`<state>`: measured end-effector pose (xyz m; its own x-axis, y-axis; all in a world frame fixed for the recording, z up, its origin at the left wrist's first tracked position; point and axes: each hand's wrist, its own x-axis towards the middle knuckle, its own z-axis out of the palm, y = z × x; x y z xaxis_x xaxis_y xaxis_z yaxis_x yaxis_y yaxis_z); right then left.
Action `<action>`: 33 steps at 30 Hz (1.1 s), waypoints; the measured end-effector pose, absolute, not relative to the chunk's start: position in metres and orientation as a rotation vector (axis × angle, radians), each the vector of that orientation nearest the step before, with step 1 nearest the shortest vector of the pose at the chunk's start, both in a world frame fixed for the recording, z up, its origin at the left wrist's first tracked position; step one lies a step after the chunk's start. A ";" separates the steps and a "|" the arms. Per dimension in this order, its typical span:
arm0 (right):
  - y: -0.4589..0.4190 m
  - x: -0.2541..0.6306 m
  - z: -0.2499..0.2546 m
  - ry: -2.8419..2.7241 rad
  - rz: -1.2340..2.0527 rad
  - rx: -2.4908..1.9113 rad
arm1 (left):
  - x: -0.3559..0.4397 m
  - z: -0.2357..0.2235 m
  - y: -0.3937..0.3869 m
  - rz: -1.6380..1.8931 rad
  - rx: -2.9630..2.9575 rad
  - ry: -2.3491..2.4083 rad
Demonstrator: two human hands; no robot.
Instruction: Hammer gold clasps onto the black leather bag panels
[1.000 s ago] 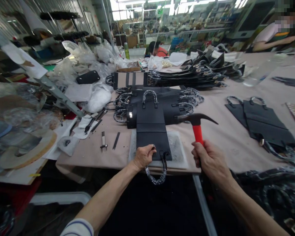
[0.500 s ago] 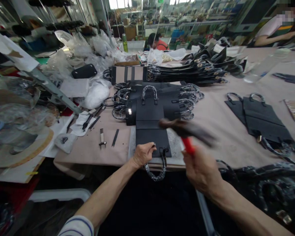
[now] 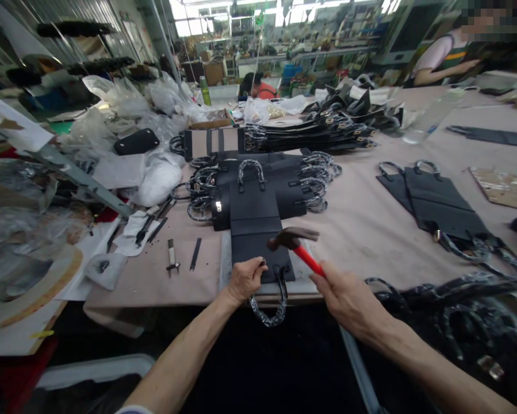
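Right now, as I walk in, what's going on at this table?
A person's right hand grips a red-handled hammer, its head over a flat black bag piece. The left hand is at that piece's near end, pinching a tiny object too small to make out. A loop handle hangs past the table's near edge. More black pieces lie beyond.

A bag workshop — stacked black bag pieces (image 3: pixel 305 138), a hammer (image 3: pixel 300 252), a co-worker (image 3: pixel 444 56) beyond.

hammer head (image 3: pixel 289 237) — dull metal | panel (image 3: pixel 255 231): smooth, matt, leather-like | handle wrap (image 3: pixel 267 321) — glossy, crinkled plastic | tablecloth (image 3: pixel 357 213): matt cloth
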<state>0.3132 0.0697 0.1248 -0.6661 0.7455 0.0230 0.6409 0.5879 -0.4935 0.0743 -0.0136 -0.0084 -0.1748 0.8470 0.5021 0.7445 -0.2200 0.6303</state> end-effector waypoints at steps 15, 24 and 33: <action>0.106 0.300 0.030 -2.308 0.441 -1.229 | 0.071 -0.003 -0.013 1.337 1.955 1.853; 0.051 0.246 -0.003 -2.518 0.438 -0.967 | 0.081 0.007 -0.009 1.417 1.399 2.062; 0.054 0.247 0.000 -2.491 0.432 -0.960 | 0.059 0.030 -0.019 1.691 1.124 2.056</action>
